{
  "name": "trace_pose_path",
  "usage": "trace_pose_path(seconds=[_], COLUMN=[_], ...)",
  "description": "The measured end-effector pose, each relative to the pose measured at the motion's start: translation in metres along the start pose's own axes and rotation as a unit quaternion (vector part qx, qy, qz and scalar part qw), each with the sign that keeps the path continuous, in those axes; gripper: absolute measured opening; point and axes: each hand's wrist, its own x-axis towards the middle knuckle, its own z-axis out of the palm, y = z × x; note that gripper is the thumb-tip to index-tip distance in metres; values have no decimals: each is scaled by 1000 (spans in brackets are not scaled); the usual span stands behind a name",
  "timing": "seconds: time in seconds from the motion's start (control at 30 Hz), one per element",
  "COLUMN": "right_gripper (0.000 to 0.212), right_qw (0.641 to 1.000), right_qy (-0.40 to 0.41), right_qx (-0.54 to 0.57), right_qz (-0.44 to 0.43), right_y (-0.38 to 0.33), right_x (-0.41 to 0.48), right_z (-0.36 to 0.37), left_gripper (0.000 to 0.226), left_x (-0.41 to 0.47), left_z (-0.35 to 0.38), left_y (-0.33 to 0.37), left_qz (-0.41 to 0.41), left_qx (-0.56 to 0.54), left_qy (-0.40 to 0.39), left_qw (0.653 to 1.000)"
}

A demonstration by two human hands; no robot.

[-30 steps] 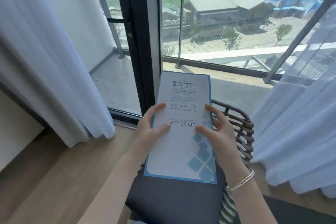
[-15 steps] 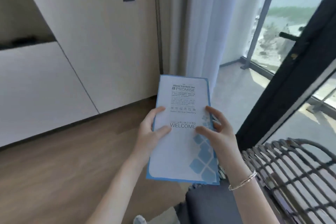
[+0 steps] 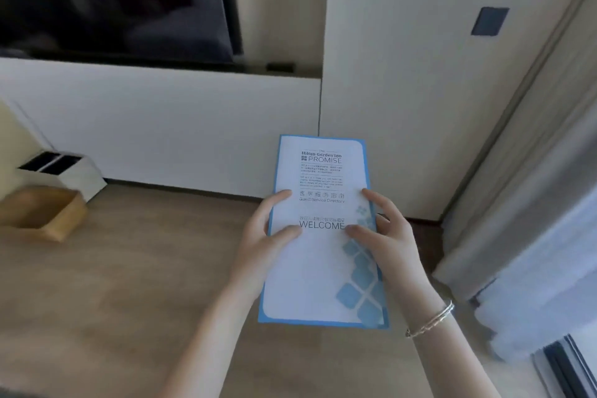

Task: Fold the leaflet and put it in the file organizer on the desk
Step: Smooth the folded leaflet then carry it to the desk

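A tall, narrow leaflet (image 3: 319,275), white with a blue border and blue squares at its lower right, is held upright in front of me, closed, with its "WELCOME" cover facing me. My left hand (image 3: 261,239) grips its left edge, thumb on the front. My right hand (image 3: 384,236) grips its right edge, thumb near the word "WELCOME"; a bracelet circles that wrist. Far to the left, a white box with dark slots (image 3: 64,171) stands on the floor beside a wooden box (image 3: 42,213); no desk is in sight.
Wooden floor (image 3: 129,284) spreads below the hands. A white cabinet front (image 3: 161,119) and a dark screen (image 3: 113,0) fill the wall ahead. A pale wall panel with a dark switch plate (image 3: 489,21) and curtains (image 3: 533,236) stand on the right.
The view has swung left, from the balcony window and wicker chair to the inner wall with the screen. Both hands keep the same grip on the leaflet.
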Motion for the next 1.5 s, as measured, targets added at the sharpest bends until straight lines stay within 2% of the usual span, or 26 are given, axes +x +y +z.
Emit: trace_pose_path(seconds=[0.2,0.43,0.57,0.83,0.97,1.13,1.3,1.5], right_gripper=[60,60,61,62,61,61,60,58], right_qw=[986,942,901,803,759,732,718,721], right_qy=[-163,-331,-429,-587,-640,-669,-686,-685], right_qx=[-28,-50,-51,-77,-87,-88,-85,-67], right_qz=[21,34,35,62,78,94,79,82], right_y=[12,39,46,54,70,101,120,111], right_x=[77,165,216,275,277,265,242,218], right_z=[116,255,344,515,592,697,823,970], left_gripper=[54,54,55,50,51,51,51,50], left_x=[27,63,93,138,145,146,140,138], left_z=[-98,-191,-242,-330,-380,-471,-595,-749], left_y=[-12,-23,-22,-14,-18,-31,-26,9], left_qz=[-5,-1,16,2,-4,-5,16,23], left_qx=[-8,4,25,-21,-28,-37,-27,-26], left_qy=[166,346,445,610,662,699,703,681], left_qw=[986,938,895,792,749,714,711,731])
